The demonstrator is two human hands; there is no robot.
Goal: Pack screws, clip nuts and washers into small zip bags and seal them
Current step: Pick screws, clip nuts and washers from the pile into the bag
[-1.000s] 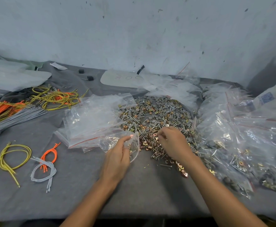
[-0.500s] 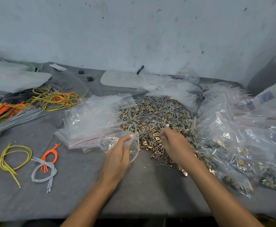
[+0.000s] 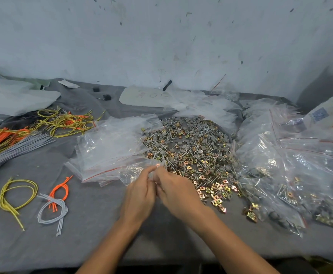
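Grips of left hand and right hand met, both clamped on the mouth of a small clear plastic zip bag, whose body spread leftward beyond them.

Grey-clothed table, hardware pile, bags, cords

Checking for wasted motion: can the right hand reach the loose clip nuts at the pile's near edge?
Probably yes: the clip nuts lie uncovered just beside the right hand, nothing between, though it is at the zip bag.
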